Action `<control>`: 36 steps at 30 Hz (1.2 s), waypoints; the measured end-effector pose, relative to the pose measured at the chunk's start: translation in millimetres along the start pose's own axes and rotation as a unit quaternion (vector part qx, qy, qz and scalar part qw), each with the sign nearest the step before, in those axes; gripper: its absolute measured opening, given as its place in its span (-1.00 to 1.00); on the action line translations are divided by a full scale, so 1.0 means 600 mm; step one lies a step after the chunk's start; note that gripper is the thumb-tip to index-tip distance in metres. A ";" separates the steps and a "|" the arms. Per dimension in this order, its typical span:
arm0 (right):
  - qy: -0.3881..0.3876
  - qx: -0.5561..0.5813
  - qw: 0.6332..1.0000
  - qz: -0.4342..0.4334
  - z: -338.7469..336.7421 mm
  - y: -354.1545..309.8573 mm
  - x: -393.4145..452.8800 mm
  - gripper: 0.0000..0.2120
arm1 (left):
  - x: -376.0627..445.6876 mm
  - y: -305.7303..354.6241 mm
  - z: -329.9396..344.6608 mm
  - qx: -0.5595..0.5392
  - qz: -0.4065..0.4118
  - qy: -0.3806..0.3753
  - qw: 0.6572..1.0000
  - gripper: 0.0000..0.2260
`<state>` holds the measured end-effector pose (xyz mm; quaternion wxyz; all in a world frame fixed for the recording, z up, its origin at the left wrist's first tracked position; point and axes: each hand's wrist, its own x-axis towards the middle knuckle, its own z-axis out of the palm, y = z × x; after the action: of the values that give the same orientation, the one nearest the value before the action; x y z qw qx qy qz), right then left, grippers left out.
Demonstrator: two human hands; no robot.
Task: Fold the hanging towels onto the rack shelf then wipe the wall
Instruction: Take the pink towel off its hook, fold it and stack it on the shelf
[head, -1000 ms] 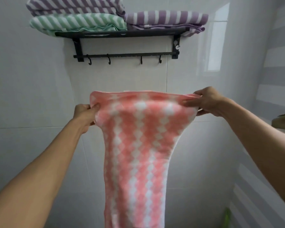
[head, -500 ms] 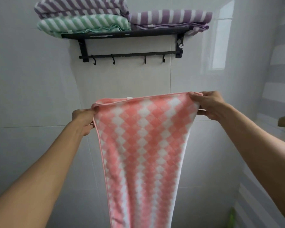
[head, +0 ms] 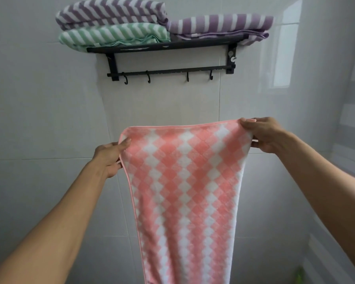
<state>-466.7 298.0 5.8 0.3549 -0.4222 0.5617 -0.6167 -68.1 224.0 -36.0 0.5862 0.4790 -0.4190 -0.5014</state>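
Head view, left to right: my left hand (head: 111,155) pinches the upper left corner of the pink towel (head: 184,191), thumb on the front and fingers curled behind the edge. The towel hangs spread between both hands in front of the tiled wall (head: 39,109), its top hem stretched nearly level, well below the rack (head: 168,58). My right hand (head: 262,134) grips the upper right corner, fingers closed over the hem.

On the rack shelf lie three folded towels: a purple striped towel (head: 111,13) stacked on a green striped towel (head: 113,34) at the left, another purple towel (head: 219,24) beside them on the right. The hooks (head: 149,78) under the shelf are bare.

I judge this to be the folding of the last towel. Next I would bring the two corners together to halve it, keeping the edges matched, then fold again and lift it to the shelf.

The towel's lower end runs out of the picture, so I cannot tell its length. A green object (head: 299,275) at the bottom right is too blurred to name.
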 end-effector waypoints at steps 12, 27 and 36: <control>0.010 0.030 0.999 -0.007 0.002 0.017 0.020 -0.88 | -0.003 0.013 -0.013 -0.009 0.001 -0.059 0.998 -0.79; -0.010 0.028 1.000 -0.005 0.005 0.024 0.032 -0.75 | 0.005 0.009 -0.015 0.069 0.021 -0.060 0.996 -0.82; -0.014 -0.028 0.999 0.019 0.010 0.044 0.033 -0.76 | 0.012 -0.028 -0.008 0.068 0.022 0.018 0.997 -0.81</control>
<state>-469.6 274.3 -18.0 0.3626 -0.4293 0.5816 -0.5882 -65.7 217.2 -53.2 0.5705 0.5174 -0.4518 -0.4502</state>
